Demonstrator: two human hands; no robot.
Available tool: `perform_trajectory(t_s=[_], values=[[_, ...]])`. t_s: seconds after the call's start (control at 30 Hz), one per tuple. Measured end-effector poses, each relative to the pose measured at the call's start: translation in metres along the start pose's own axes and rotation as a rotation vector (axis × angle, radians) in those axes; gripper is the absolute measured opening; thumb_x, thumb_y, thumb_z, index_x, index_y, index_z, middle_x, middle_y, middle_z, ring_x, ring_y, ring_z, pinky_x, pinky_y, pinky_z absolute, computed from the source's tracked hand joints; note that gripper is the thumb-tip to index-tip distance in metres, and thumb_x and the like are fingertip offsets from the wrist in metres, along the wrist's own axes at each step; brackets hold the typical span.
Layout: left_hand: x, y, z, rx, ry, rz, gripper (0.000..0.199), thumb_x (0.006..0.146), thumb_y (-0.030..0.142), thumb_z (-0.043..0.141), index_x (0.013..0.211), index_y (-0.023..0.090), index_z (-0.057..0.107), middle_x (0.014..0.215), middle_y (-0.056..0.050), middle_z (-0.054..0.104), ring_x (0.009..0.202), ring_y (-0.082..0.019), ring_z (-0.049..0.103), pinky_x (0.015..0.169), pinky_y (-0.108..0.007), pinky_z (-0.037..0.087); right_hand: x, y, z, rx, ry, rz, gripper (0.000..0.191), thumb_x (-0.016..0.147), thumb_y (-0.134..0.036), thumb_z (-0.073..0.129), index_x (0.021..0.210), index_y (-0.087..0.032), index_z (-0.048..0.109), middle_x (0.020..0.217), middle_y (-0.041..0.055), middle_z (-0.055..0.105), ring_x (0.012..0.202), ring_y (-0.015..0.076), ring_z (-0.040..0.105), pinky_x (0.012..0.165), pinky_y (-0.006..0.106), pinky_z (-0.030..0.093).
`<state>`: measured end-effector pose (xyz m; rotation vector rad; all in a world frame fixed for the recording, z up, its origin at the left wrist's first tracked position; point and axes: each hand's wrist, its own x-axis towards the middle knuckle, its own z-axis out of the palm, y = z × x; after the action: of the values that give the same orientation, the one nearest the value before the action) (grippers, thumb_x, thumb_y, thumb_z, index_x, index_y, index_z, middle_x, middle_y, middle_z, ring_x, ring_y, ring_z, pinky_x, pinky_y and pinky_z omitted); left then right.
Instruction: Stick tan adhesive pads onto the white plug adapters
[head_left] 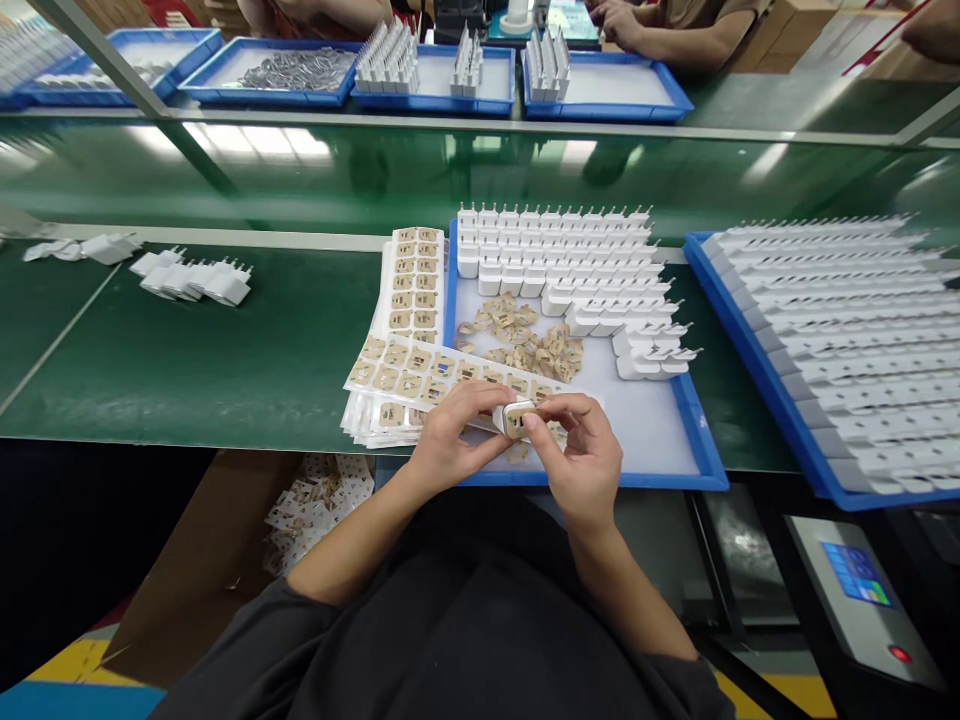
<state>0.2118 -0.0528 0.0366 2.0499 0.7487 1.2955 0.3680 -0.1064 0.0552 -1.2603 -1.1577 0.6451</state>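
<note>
My left hand [457, 430] grips a white charger [516, 418] between thumb and fingers, with its port end turned towards me. A tan sticker with dark cutouts covers that end. My right hand [581, 445] is closed at the charger's right side, its thumb touching the sticker's edge. Under my hands lies a sheet of tan stickers [409, 372], across a stack of similar sheets [414, 285]. Beyond them, a blue-rimmed tray [701, 430] holds rows of white chargers [559, 250] with pins up and a pile of loose tan stickers [551, 350].
Another blue tray [765, 390] full of chargers stands at right. Several chargers [199, 278] lie on the green belt [247, 370] at left. Trays [435, 100] line the raised shelf, with co-workers' arms [675, 35] behind. Below left, a cardboard box [202, 560] contains used sheets.
</note>
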Motion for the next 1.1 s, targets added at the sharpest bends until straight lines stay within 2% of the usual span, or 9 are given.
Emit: perform_trajectory(t_s=[0.3,0.43,0.5,0.57,0.63,0.73,0.83,0.97,1.1], values=[[-0.001,0.001,0.0,0.022,0.011,0.001,0.034,0.086,0.02,0.076,0.117,0.023,0.064,0.112,-0.009,0.074,0.107,-0.022,0.07,0.095,-0.038,0.058,-0.002,0.002,0.004,-0.171,0.033,-0.114,0.012,0.088,-0.021,0.073,0.096,-0.025,0.065,0.086,-0.0009,0.066,0.077,0.0164,0.065,0.071,0.034,0.056],[-0.001,0.001,0.0,0.025,0.013,-0.005,0.033,0.086,0.019,0.076,0.117,0.023,0.064,0.111,-0.009,0.074,0.107,-0.022,0.07,0.095,-0.039,0.057,0.0,-0.001,0.006,-0.308,0.057,-0.266,0.015,0.087,-0.018,0.074,0.096,-0.026,0.065,0.086,-0.0004,0.067,0.075,0.0168,0.065,0.07,0.034,0.057],[-0.001,0.001,0.0,0.017,0.028,0.001,0.032,0.086,0.019,0.076,0.115,0.023,0.064,0.11,-0.009,0.074,0.107,-0.022,0.069,0.095,-0.039,0.057,0.003,-0.001,0.005,-0.381,0.074,-0.312,0.017,0.086,-0.02,0.075,0.098,-0.026,0.065,0.092,0.0024,0.068,0.079,0.0183,0.065,0.07,0.034,0.057],[-0.001,0.0,0.0,0.006,0.049,0.011,0.032,0.085,0.019,0.077,0.114,0.023,0.063,0.11,-0.009,0.073,0.106,-0.023,0.069,0.093,-0.039,0.057,0.007,0.001,0.003,-0.373,0.092,-0.241,0.016,0.087,-0.024,0.073,0.102,-0.026,0.066,0.101,0.0056,0.066,0.085,0.0194,0.064,0.069,0.033,0.058],[-0.002,-0.001,0.0,0.007,0.069,0.019,0.034,0.084,0.02,0.078,0.114,0.023,0.062,0.11,-0.01,0.073,0.106,-0.023,0.069,0.092,-0.04,0.057,0.01,0.005,0.0,-0.231,0.063,-0.076,0.01,0.092,-0.028,0.066,0.102,-0.026,0.066,0.103,0.0061,0.064,0.089,0.0192,0.064,0.071,0.032,0.059],[-0.003,-0.002,0.0,0.029,0.085,0.043,0.035,0.083,0.019,0.078,0.113,0.024,0.061,0.111,-0.01,0.071,0.105,-0.023,0.069,0.091,-0.04,0.056,0.012,0.012,0.0,0.104,-0.106,0.125,0.011,0.095,-0.032,0.061,0.102,-0.026,0.067,0.103,0.005,0.067,0.102,0.0206,0.066,0.086,0.036,0.059],[-0.003,-0.002,0.001,0.073,0.099,0.098,0.036,0.083,0.016,0.077,0.113,0.025,0.059,0.113,-0.009,0.07,0.105,-0.022,0.067,0.091,-0.04,0.055,0.009,0.014,0.005,0.313,-0.198,0.191,0.011,0.09,-0.029,0.066,0.101,-0.027,0.068,0.112,0.0046,0.069,0.114,0.0223,0.065,0.098,0.038,0.055],[-0.003,-0.003,0.003,0.142,0.129,0.172,0.038,0.082,0.011,0.075,0.113,0.026,0.058,0.113,-0.007,0.068,0.104,-0.021,0.065,0.089,-0.04,0.054,0.005,0.011,0.015,0.431,-0.169,0.243,0.007,0.087,-0.025,0.067,0.094,-0.027,0.068,0.111,0.0034,0.069,0.111,0.0205,0.065,0.097,0.037,0.055],[-0.004,-0.002,0.003,0.185,0.125,0.195,0.042,0.081,0.007,0.074,0.114,0.027,0.056,0.114,-0.007,0.066,0.104,-0.021,0.064,0.086,-0.038,0.056,0.003,0.009,0.02,0.452,-0.115,0.267,0.007,0.083,-0.024,0.069,0.089,-0.026,0.068,0.107,0.0033,0.069,0.107,0.0204,0.065,0.094,0.037,0.055]])
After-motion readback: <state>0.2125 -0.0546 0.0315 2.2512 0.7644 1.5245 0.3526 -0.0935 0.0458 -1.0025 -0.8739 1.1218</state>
